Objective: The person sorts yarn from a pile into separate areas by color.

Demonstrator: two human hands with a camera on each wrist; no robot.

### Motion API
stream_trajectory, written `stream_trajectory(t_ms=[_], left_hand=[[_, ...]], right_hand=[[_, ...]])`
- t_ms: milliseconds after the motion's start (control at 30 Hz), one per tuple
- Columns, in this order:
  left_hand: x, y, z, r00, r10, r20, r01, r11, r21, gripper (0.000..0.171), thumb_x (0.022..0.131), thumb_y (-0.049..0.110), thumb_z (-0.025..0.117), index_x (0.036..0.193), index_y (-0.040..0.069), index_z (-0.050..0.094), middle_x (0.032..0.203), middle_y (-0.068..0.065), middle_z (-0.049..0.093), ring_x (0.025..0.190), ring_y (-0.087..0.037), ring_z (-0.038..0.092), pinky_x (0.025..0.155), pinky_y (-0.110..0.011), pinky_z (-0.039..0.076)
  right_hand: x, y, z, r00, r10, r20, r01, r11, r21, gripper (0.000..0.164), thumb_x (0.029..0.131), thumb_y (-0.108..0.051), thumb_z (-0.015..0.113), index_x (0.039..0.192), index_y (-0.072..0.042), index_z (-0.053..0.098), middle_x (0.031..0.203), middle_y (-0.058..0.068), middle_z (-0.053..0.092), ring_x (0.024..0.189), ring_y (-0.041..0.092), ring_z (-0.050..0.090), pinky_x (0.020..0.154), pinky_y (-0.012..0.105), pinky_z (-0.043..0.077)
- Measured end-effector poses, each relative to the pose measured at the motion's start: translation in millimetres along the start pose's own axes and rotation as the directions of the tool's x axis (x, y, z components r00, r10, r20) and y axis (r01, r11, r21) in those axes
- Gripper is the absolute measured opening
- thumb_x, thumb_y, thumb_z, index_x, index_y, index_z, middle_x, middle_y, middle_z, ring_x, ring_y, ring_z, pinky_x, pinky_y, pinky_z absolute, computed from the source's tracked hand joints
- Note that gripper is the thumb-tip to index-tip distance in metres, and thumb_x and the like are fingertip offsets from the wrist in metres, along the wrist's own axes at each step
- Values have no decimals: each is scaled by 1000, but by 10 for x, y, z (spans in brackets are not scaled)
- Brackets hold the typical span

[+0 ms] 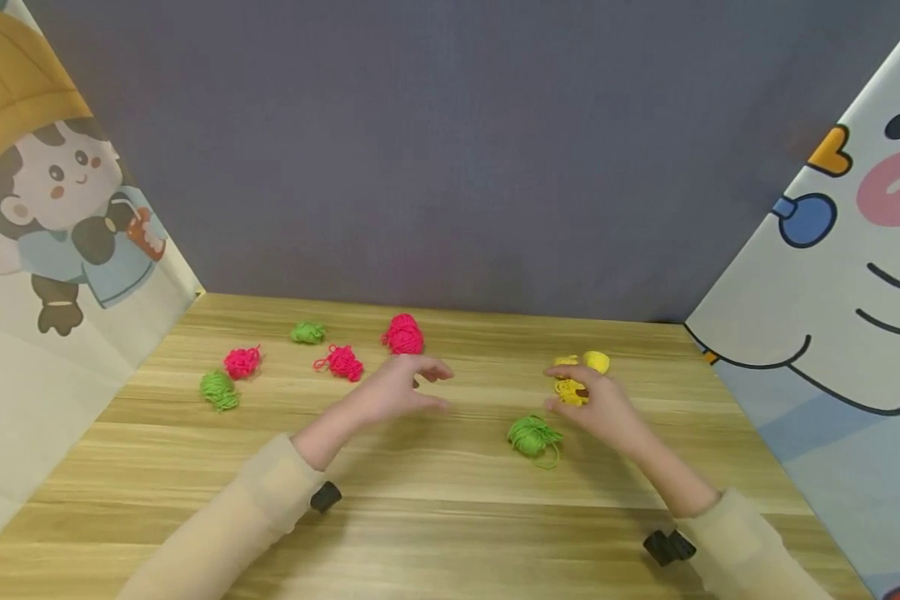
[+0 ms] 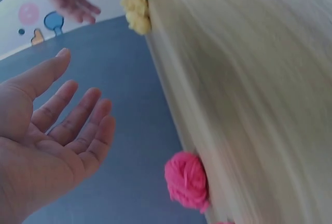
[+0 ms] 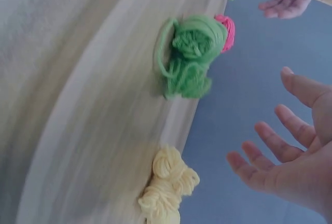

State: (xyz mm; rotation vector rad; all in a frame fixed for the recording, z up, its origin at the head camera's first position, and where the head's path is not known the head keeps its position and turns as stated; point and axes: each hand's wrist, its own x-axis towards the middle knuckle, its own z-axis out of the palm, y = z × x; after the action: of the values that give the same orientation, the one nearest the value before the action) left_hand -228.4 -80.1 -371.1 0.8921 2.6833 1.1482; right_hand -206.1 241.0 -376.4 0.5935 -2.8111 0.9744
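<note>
My left hand (image 1: 397, 390) hovers over the table with relaxed, slightly bent fingers and nothing in them. Just behind it lies a pink yarn ball (image 1: 403, 334), which the left wrist view also shows beside and below the fingers. My right hand (image 1: 596, 408) is held above the table too, its fingers spread and its palm bare in the right wrist view. It partly covers the yellow yarn balls (image 3: 167, 185) in the head view. A green yarn ball (image 1: 531, 436) with a loose strand sits to the left of the right hand.
On the left of the wooden table (image 1: 420, 525) lie two smaller pink yarn balls (image 1: 242, 362) and two green ones (image 1: 219, 390). A grey panel (image 1: 450, 167) stands along the back edge. Cartoon-printed panels (image 1: 862, 292) close off both sides.
</note>
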Motion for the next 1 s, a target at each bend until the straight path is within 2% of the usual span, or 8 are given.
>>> stream_trajectory(t_ms=[300,567,667,867,1000], left_hand=[[-136,-148,-250,999,-6,-44,5,1000,-17,44,77,28,78,117,14,65,114,5,66,106,-15,58,89,-37,50],[-249,-325,-470,991,9,-137,-12,1000,-20,42,80,23,76,119,13,63,115,0,66,108,-23,59,86,-39,51],[-299,-392,-548,985,-4,-170,2,1000,-12,45,82,25,74,123,10,61,119,-5,64,108,-24,58,86,-42,51],[-377,-529,-676,966,-94,-240,101,995,16,48,83,25,74,127,11,59,125,-10,61,100,-29,59,80,-44,52],[-402,-660,-753,954,-105,-282,119,992,32,48,83,24,73,127,10,58,127,-13,59,107,-34,56,88,-48,49]], right_hand=[[-74,-20,132,1000,1,17,-3,998,64,52,79,-22,77,126,-9,58,130,13,56,120,36,51,89,51,50],[-95,13,234,999,-15,39,13,999,50,49,79,-21,77,123,-8,60,130,15,56,116,39,53,85,49,53],[-105,37,268,998,-17,61,13,998,63,47,79,-20,77,121,-7,61,130,17,56,115,41,54,82,45,55],[-112,79,315,995,-25,97,18,998,67,45,78,-20,77,119,-7,62,127,16,58,109,38,57,80,40,56],[-105,111,336,992,-12,127,2,997,78,42,80,-21,76,117,-7,64,122,13,62,106,34,59,81,41,56]])
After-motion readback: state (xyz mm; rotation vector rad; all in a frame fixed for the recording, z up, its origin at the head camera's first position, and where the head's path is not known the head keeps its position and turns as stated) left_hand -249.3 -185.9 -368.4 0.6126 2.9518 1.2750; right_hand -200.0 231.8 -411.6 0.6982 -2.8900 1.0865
